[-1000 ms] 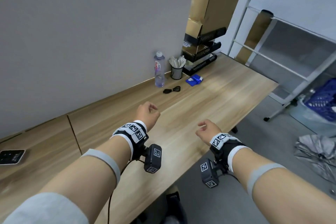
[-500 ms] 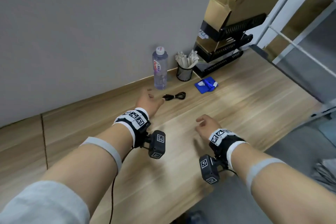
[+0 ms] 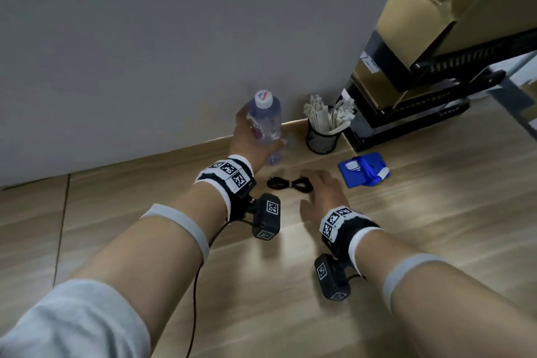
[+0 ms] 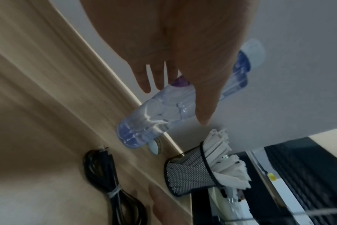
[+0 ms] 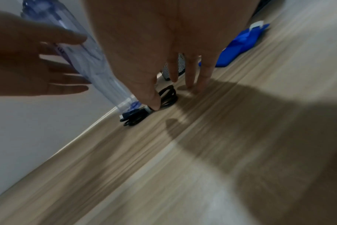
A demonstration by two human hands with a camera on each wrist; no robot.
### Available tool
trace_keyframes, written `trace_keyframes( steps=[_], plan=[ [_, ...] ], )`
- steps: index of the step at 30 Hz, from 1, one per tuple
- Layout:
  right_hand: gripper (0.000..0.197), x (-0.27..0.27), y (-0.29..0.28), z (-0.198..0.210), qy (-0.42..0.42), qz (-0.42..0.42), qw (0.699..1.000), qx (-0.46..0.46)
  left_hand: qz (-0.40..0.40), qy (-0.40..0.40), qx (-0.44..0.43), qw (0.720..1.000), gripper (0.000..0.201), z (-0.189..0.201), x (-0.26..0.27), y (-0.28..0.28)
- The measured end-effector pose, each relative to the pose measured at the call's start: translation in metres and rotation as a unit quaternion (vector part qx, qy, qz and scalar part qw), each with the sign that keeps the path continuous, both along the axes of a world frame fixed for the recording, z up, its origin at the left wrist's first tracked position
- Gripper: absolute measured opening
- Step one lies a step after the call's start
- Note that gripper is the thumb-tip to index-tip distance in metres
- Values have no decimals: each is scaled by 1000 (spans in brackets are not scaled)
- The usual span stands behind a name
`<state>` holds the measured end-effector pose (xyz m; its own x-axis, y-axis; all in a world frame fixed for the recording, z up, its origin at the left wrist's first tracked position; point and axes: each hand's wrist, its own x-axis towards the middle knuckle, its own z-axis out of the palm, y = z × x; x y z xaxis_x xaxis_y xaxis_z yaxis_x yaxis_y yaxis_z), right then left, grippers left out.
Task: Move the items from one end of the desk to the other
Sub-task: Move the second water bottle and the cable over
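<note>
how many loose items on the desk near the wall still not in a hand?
3. The black cable lies under the right hand's fingertips, the mesh cup of sticks stands by the wall, and the blue pouch lies right of the cable. The left hand holds the water bottle.

Clear water bottle [image 3: 266, 122] upright by the wall; bundled black cable [image 3: 290, 183] flat on desk

— What can't you see well?
— The right hand [image 3: 322, 193] covers one end of the black cable [image 3: 286, 183].
— And the big box [image 3: 453, 6]?
— Its top is cut off. The desk [image 5: 221, 152] looks all blurry.
</note>
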<state>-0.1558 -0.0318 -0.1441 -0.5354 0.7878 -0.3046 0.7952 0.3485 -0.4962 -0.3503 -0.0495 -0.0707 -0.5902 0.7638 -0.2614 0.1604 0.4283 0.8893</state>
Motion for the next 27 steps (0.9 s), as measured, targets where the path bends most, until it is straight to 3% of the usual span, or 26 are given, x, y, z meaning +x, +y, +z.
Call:
trace_keyframes(
  steps=[3,6,12,18,22,27],
  plan=[
    [64,-8,12,-10,-18,48,998,27,24,20,6,1000,84,-8,4,6],
    [42,-15,17,-13,-38,70,996,51,34,51,-7,998,75,-7,3,6],
    [19,-12,11,-10,-31,63,997,16,53,101,-48,992,85,-2,-2,-21],
    [15,-8,-7,-2,-23,43,998,-36,117,77,-75,987,70,6,-10,-95],
    [19,-32,-34,8,-34,49,995,-74,165,61,-89,980,44,9,-22,-160],
    [17,-86,-103,29,-31,105,990,-91,228,55,-85,968,56,19,-46,-272]
  ],
)
